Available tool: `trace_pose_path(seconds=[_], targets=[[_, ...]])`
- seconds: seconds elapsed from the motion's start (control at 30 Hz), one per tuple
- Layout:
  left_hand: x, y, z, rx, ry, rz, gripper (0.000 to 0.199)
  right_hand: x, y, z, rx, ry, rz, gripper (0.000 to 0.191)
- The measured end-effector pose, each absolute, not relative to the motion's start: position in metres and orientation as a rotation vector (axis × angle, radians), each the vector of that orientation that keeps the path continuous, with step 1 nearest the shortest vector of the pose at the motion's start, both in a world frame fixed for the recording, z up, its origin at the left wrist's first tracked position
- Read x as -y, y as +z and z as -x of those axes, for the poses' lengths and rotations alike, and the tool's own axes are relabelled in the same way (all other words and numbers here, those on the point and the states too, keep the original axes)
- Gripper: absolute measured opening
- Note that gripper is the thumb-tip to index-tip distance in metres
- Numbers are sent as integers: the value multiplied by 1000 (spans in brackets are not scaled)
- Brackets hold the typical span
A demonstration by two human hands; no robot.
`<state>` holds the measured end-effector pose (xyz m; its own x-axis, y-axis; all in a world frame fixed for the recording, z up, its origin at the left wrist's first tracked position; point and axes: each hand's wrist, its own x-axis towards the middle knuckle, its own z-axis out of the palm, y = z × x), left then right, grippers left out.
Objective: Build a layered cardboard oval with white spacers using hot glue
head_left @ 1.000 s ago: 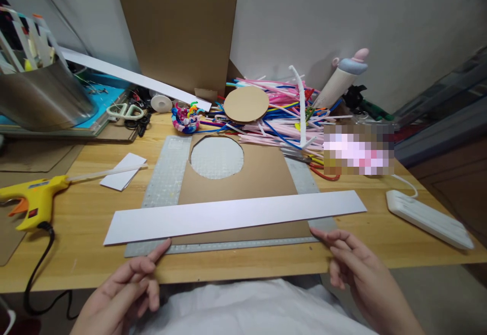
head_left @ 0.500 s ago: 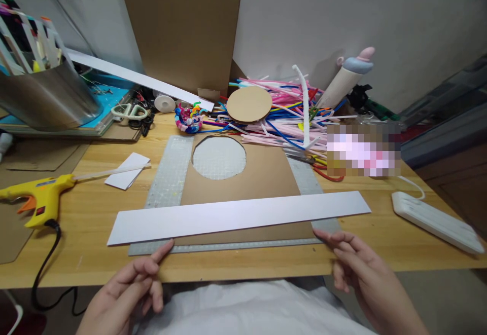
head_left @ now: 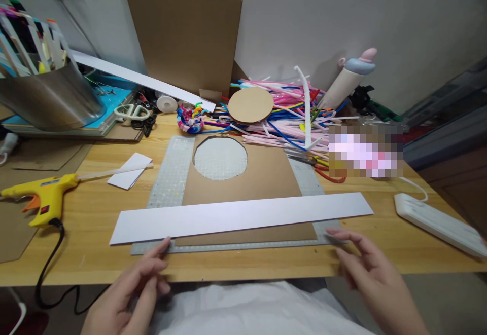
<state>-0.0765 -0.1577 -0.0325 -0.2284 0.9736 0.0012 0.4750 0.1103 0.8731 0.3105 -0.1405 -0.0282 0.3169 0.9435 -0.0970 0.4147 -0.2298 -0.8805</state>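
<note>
A long white strip [head_left: 243, 217] lies slightly slanted across a brown cardboard sheet [head_left: 266, 173] with a round hole near its far left corner. Under the cardboard is a grey cutting mat [head_left: 171, 173], which shows through the hole. My left hand [head_left: 133, 284] is open, its index fingertip near the strip's lower edge at the left. On the right, my right hand [head_left: 369, 264] is open, fingers apart, over the mat's near right corner. Neither hand holds anything.
A yellow glue gun [head_left: 49, 198] and folded white paper [head_left: 129, 172] lie left. Behind are a cardboard disc [head_left: 251, 105], colourful pipe cleaners [head_left: 266, 135], scissors [head_left: 132, 113] and a metal pen cup [head_left: 53, 97]. A white power strip [head_left: 437, 223] is at right.
My right hand has drawn its fingertip off the cardboard's near right corner. My left hand's fingers have spread a little and shifted slightly. The strip and cardboard keep their places.
</note>
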Motion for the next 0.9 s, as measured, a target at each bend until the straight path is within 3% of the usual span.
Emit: trace_pose_path(seconds=[0.13,0.33,0.57,0.9], targets=[[143,-30,89,-1562,1011,-2374,24,132,-21,-303,1826,289,1580,15],[120,-28,81,-1381,773,-2876,38,85,-11,-274,2395,205,1353,34],[129,-41,58,-1436,816,-2861,41,56,-25,-251,2684,223,1177,37],[132,-45,53,-1492,965,-2637,41,50,-41,-252,2524,178,1097,32]])
